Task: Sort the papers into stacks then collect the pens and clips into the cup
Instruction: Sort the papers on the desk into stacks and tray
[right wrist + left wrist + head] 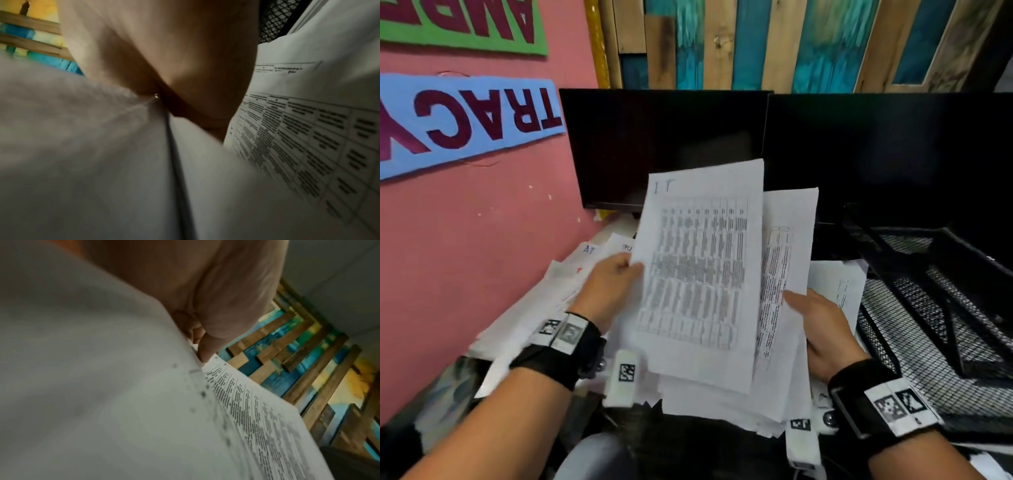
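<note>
A printed sheet with a table (698,274) is raised in front of me, marked by hand at its top. My left hand (616,277) pinches its left edge, thumb on the front; the left wrist view shows that thumb (207,352) pressed on the same sheet (257,418). My right hand (822,329) grips a sheaf of further papers (784,274) behind it by the right edge, thumb on top. The right wrist view shows my right palm (164,56) against these papers (308,138). More loose papers (544,308) lie heaped on the desk at the left. No pens, clips or cup are in view.
A black wire-mesh tray rack (941,308) stands at the right. Two dark monitors (671,147) stand behind the papers. A pink wall with felt banners (465,120) closes the left side, and painted wooden planks (791,41) rise at the back.
</note>
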The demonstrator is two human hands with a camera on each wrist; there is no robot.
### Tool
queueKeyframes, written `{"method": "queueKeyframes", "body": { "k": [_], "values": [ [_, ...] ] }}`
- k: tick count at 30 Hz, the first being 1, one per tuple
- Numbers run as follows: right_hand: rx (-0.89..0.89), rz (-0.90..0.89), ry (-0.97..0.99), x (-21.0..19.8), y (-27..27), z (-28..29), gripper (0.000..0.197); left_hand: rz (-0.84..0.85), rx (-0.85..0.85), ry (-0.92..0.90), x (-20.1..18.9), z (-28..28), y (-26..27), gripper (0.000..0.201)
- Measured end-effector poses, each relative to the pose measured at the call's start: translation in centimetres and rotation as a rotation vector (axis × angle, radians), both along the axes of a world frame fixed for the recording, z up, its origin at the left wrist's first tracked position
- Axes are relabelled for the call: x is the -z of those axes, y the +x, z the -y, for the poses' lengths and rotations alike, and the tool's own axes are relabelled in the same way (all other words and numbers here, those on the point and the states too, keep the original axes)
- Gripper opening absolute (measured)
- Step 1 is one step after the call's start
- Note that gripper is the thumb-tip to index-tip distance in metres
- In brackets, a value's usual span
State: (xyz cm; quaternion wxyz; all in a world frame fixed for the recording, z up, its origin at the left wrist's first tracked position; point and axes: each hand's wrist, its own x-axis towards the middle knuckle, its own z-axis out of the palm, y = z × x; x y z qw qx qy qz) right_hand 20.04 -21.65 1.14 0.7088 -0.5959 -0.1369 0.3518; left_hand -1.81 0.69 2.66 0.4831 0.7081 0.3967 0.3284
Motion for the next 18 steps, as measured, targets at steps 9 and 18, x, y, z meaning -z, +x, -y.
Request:
{"method": "queueKeyframes", "body": {
  "k": [9,18],
  "values": [
    [-0.065,0.075,0.085,-2.4,-0.4,1.0,0.048,0.157,0.205,-0.293,1.6,4.1,6.4,0.03],
    [0.183,0.764,0.093,-6.8,-0.6,0.7,0.039,0.362,0.121,0.203,-4.8,6.0,6.3,0.03]
  ]
}}
